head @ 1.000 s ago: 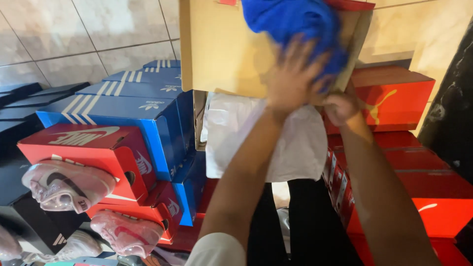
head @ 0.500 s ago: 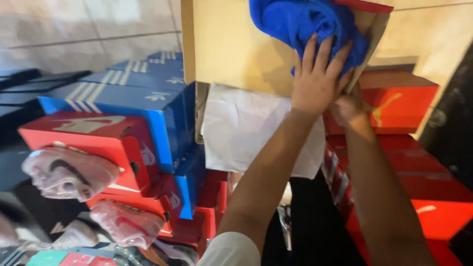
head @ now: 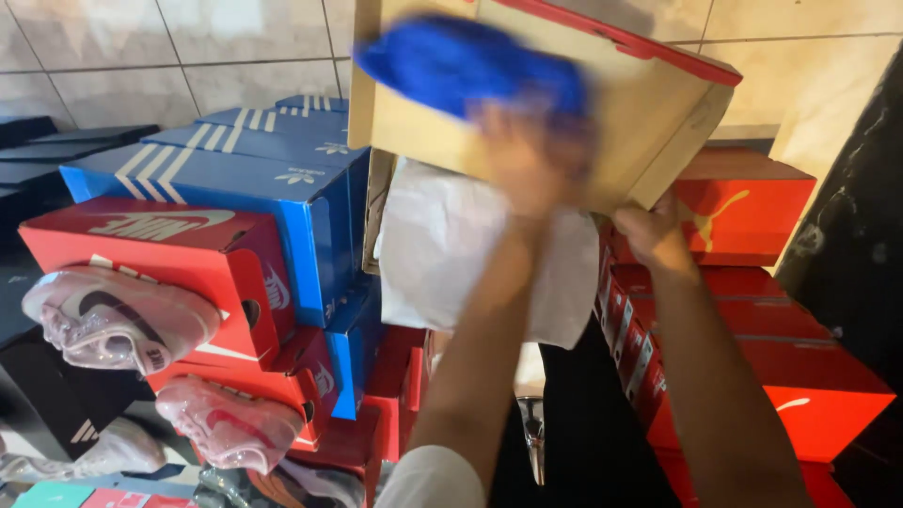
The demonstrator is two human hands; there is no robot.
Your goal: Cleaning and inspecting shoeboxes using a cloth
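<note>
My left hand [head: 531, 160] is blurred and presses a blue cloth [head: 470, 66] against the tan inner face of an open cardboard shoebox [head: 649, 103] with a red rim, held up in front of me. The cloth lies across the upper left part of that face. Under the box's lower right corner, my right hand [head: 654, 235] grips its edge. White tissue paper [head: 451, 254] hangs below the box, behind my left forearm.
To the left stand stacked blue shoeboxes [head: 235, 179] and red shoeboxes [head: 169, 249], with two pink shoes in clear wrap [head: 103, 320] [head: 226, 423] lying against them. More red boxes [head: 752, 202] [head: 800, 376] pile up at the right. A tiled wall [head: 188, 47] runs behind.
My left hand has swept the blue cloth leftward across the box's inner face. The box now sits more tilted, its red rim showing along the top. My right hand has stayed at the corner.
</note>
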